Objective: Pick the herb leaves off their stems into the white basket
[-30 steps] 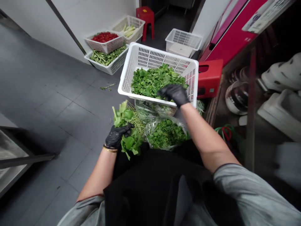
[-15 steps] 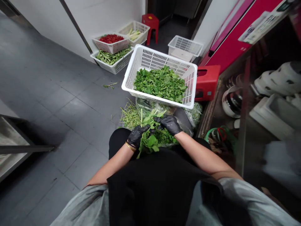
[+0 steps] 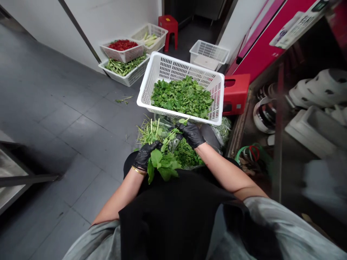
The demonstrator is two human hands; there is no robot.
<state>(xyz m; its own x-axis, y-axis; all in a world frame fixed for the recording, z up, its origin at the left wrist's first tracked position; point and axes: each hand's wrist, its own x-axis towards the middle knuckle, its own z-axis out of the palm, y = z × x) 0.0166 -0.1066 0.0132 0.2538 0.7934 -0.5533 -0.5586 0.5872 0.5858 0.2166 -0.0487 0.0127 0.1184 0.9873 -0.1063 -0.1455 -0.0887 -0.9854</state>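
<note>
Head view: both hands gloved in black, worked close together over the lap. Left hand (image 3: 146, 154) is curled round a bunch of greens (image 3: 165, 167); stem ends point away from the body, broad leaves hang toward the black apron (image 3: 195, 216). Right hand (image 3: 190, 133) has its fingers drawn narrow, pinching a leafy sprig (image 3: 169, 139) that slants up from the bunch to the fingertips. Exact grip point is hidden behind the fingers.

Key relation: white basket (image 3: 187, 68) sits straight ahead, beyond both hands. Long axis runs left to right, skewed so its right end comes nearer the body. Right hand is the closer one, just short of the near rim; can't tell if glove or sprig touches it. Left hand sits farther back, toward the basket's left half. Loose leaves (image 3: 181, 97) spread over the basket's bottom, well below the rim.

Around the hands: stem pile (image 3: 148, 131) just past the left hand, on the floor (image 3: 89, 126); bag of greens (image 3: 187, 153) below the right hand, near the knees. Red plastic item (image 3: 236, 94) beside the basket's right end, partly hidden by it. Basket of red chillies (image 3: 123, 56) well off, far left, by the wall.
</note>
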